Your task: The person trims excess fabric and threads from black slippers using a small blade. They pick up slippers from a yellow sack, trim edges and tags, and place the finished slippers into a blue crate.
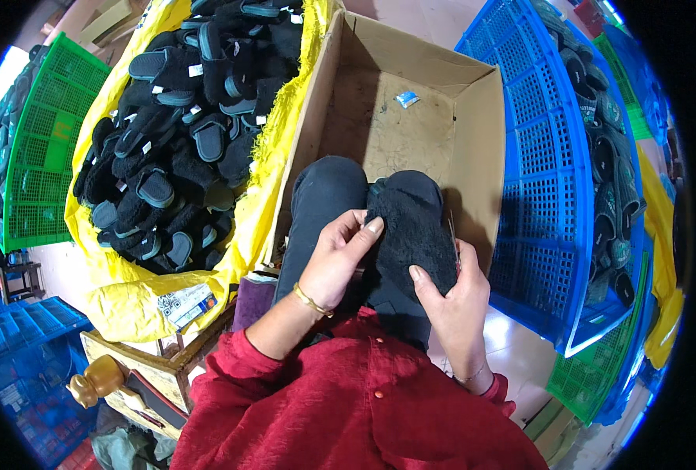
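Observation:
Over my knees I hold a black fuzzy slipper with both hands. My left hand pinches its left edge between thumb and fingers. Closed on its lower right side is my right hand, the thumb lying on the fuzzy surface. A thin, pointed strip stands up beside the right fingers; it looks like metal, but its kind is unclear. The slipper's underside and several of my fingertips are hidden. To the left, a heap of black slippers fills a yellow woven sack.
Beyond my knees stands an open cardboard box with a small blue packet inside. A tall blue crate of dark slippers borders my right. A green crate stands far left. A wooden drawer unit with a wooden-handled tool is near left.

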The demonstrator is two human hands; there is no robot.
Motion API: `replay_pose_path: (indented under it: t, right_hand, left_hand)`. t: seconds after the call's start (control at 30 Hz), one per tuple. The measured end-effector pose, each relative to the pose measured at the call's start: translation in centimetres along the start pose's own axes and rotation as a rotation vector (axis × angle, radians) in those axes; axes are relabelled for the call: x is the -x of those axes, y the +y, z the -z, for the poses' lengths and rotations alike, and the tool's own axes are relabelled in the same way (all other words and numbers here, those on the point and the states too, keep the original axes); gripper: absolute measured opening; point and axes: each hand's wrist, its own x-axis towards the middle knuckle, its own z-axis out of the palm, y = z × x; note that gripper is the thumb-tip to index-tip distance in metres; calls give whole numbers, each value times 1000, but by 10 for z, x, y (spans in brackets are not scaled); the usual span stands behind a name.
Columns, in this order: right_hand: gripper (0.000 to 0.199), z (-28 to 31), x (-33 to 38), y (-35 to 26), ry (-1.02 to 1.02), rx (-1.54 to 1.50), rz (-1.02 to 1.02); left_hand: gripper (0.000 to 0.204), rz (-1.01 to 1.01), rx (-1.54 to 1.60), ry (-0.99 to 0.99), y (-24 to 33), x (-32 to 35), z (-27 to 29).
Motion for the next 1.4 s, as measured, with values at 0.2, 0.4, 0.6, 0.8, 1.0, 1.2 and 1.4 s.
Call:
replay_pose_path:
  t: [0.2,0.4,0.6,0.8,1.0,1.2,1.4]
  right_hand:
    - [40,-12,5,-5,12,107,113]
    - [36,-18,-10,-18,-95,-64,145]
    - [27,-35,-28,-7,-306,-327,88]
    - [22,-39,-46,-26,-458,-323,126]
    - [20,-49,-42,-18,-476,-421,-7]
    - [29,-62,-54,-20,-525,-692,-200]
    - [32,-84,-66,-5,-606,-841,-323]
  left_hand:
    - [25,192,-103,-227,14,-22,13]
    - [17,-82,-97,-149,8,-5,18]
    - [23,-369,-892,-206,31,8,50]
    - [18,133,-112,-4,46,-8,48]
    - [12,-130,-465,-67,35,-14,53]
    - [14,-546,-963,-106,52,-10,58]
    - [18,-738,-1318,-160,65,-8,42]
